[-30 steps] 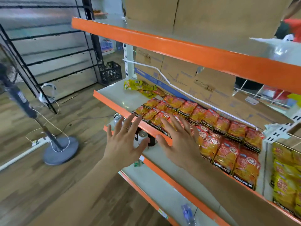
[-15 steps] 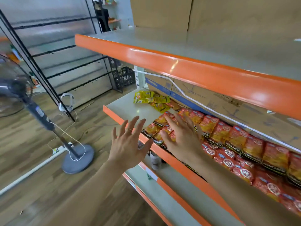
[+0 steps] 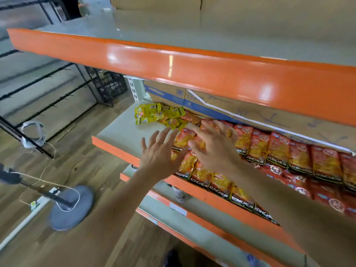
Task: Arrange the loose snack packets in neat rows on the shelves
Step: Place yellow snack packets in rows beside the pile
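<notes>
At shelf [image 3: 119, 130] front edge: left hand [image 3: 159, 157]; right hand [image 3: 212, 149] over red packets [image 3: 258, 149] left of shelf middle. Both released, fingers spread, grasping nothing. Loose yellow packets [image 3: 154, 113] heaped at shelf's back left; likely best to keep palms flat and slide them square to shelf edge.

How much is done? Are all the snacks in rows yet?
Mostly done: the red packets lie in rows along the shelf. In hand: the left hand and right hand are spread open over the rows' left end, gripping nothing. Left to do: the yellow packets sit in a loose heap at the back, left of the rows.
</notes>
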Demonstrator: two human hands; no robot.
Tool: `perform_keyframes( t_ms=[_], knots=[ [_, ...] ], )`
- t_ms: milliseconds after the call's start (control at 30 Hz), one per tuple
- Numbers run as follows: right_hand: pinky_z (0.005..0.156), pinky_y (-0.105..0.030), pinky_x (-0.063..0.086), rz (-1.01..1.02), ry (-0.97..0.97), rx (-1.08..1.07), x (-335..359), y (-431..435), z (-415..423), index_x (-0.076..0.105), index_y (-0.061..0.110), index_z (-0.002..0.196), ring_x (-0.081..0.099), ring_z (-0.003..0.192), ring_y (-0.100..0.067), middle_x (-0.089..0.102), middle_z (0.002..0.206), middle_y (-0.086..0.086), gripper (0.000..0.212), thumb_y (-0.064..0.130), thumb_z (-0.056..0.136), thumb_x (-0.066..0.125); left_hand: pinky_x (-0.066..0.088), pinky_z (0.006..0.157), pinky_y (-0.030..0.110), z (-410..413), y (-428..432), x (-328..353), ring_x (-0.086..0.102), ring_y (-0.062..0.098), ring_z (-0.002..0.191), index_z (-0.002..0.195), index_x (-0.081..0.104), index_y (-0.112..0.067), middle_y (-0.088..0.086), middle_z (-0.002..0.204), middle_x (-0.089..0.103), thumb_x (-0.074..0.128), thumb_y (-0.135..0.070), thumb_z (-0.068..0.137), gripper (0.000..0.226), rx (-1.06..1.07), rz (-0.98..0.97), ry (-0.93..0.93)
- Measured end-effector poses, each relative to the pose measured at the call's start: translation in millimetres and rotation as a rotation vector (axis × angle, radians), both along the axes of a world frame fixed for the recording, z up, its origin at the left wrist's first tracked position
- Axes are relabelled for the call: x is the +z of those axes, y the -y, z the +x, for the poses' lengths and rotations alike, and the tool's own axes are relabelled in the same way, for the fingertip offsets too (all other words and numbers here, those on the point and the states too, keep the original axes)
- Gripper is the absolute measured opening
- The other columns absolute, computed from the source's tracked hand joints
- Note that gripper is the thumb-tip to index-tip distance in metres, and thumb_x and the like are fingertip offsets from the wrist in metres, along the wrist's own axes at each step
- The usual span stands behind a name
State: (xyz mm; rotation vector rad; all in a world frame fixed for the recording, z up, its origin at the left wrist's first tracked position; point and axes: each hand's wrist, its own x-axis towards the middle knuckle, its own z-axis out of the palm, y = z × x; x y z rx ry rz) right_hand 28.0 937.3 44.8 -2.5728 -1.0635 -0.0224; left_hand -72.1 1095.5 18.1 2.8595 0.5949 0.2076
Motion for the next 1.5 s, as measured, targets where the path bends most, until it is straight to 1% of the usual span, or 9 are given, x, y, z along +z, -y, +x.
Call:
perform_keyframes(
  t_ms=[100,333,433,533,700,900,1067,1400,1500],
  knots=[
    [0.115,-0.065,0.002,-0.024,-0.027,-0.061,-2.8,-15.5,11.8,0.038,0.042,0.146,0.009,0.151,-0.024,0.027,0.162,0.005,0.054,0.063,0.097,0.028,0.010,0.120,0.062,20.0,-30.8,-6.6,0.015,0.024,0.152,0.155,0.015,-0.040,-0.011,0.164,0.020,0.034,-0.071,0.092,0.073,-0.041,0.008,-0.017],
    [0.116,-0.064,-0.007,-0.140,-0.072,-0.154,-20.0,-54.6,33.3,0.038,0.046,0.144,0.003,0.152,-0.024,0.024,0.162,0.007,0.048,0.058,0.098,0.031,0.015,0.119,0.058,65.0,-70.2,-24.9,0.025,0.026,0.148,0.155,0.023,-0.035,-0.007,0.161,0.030,0.041,-0.057,0.099,0.063,-0.161,-0.011,-0.036],
    [0.115,-0.065,-0.001,-0.179,-0.024,-0.207,-27.1,-59.3,37.2,0.039,0.044,0.145,0.007,0.151,-0.024,0.027,0.161,0.007,0.050,0.059,0.097,0.032,0.022,0.116,0.059,93.1,-73.4,-32.4,0.029,0.028,0.145,0.154,0.025,-0.036,-0.004,0.159,0.035,0.042,-0.040,0.100,0.056,-0.249,0.054,-0.037],
    [0.115,-0.064,-0.002,-0.207,-0.020,-0.253,-27.6,-57.0,40.9,0.040,0.042,0.145,0.007,0.151,-0.024,0.027,0.161,0.008,0.051,0.059,0.098,0.031,0.026,0.114,0.061,124.9,-72.5,-34.1,0.024,0.035,0.147,0.155,0.022,-0.036,0.003,0.162,0.026,0.048,-0.023,0.094,0.067,-0.287,0.149,-0.167],
    [0.115,-0.065,-0.001,-0.244,-0.037,-0.301,-26.4,-50.1,46.2,0.041,0.039,0.146,0.007,0.151,-0.026,0.027,0.161,0.007,0.051,0.055,0.098,0.032,0.037,0.107,0.056,160.8,-68.9,-36.3,0.035,0.037,0.141,0.155,0.024,-0.032,0.013,0.157,0.033,0.054,-0.024,0.095,0.067,-0.401,0.339,-0.232],
    [0.114,-0.065,-0.001,-0.229,-0.024,-0.326,-25.7,-45.6,49.2,0.044,0.038,0.143,0.007,0.151,-0.026,0.027,0.161,0.005,0.049,0.054,0.098,0.034,0.034,0.112,0.057,186.9,-73.8,-38.4,0.019,0.036,0.149,0.154,0.019,-0.038,0.004,0.166,0.016,0.058,-0.032,0.092,0.074,-0.453,0.366,-0.408],
    [0.114,-0.064,-0.002,-0.226,0.009,-0.341,-25.2,-50.5,50.7,0.045,0.035,0.143,0.010,0.150,-0.027,0.029,0.160,0.004,0.049,0.053,0.099,0.035,0.045,0.102,0.050,184.2,-82.6,-35.4,0.033,0.035,0.138,0.146,0.036,-0.037,0.004,0.145,0.046,0.059,-0.029,0.094,0.057,-0.467,0.339,-0.383],
    [0.115,-0.063,0.000,-0.214,0.017,-0.315,-30.5,-61.3,45.4,0.039,0.036,0.147,0.012,0.149,-0.027,0.031,0.159,0.006,0.051,0.052,0.099,0.037,0.048,0.085,0.041,170.5,-95.1,-38.3,0.053,0.031,0.118,0.128,0.050,-0.022,0.007,0.125,0.060,0.055,-0.013,0.093,0.037,-0.452,0.214,-0.257],
    [0.114,-0.064,0.001,-0.223,0.032,-0.304,-31.0,-64.4,45.2,0.045,0.034,0.143,0.014,0.149,-0.027,0.033,0.158,0.006,0.048,0.051,0.099,0.038,0.046,0.090,0.037,171.3,-105.5,-46.2,0.054,0.027,0.121,0.109,0.055,-0.021,-0.002,0.141,0.055,0.052,-0.002,0.089,0.028,-0.503,0.082,-0.252]
  ],
)
